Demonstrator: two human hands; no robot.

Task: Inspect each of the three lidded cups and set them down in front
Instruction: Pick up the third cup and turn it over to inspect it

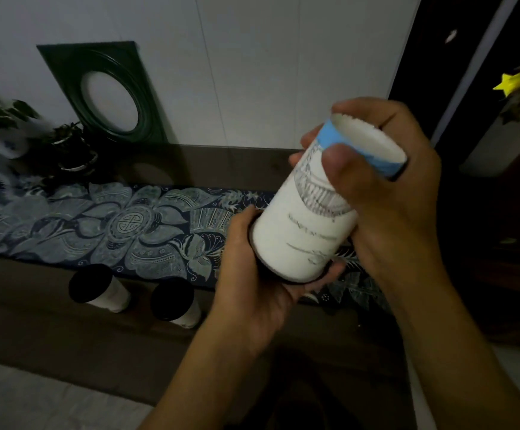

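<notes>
Head view: held cup [310, 209] lies tilted — lid end cupped in left hand [262, 274], base pinched by right hand [386, 178]; two lidded cups [134, 293] stand left of and beyond the left hand.

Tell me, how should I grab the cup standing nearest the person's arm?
Wrap your fingers around the white side of the nearer standing cup, just below its black lid, coming from the right. It stands upright, and the other standing cup crowds its left.

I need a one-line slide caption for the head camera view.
Both hands, left hand and right hand, tilt a lidded cup; two cups stand on the table.
</notes>
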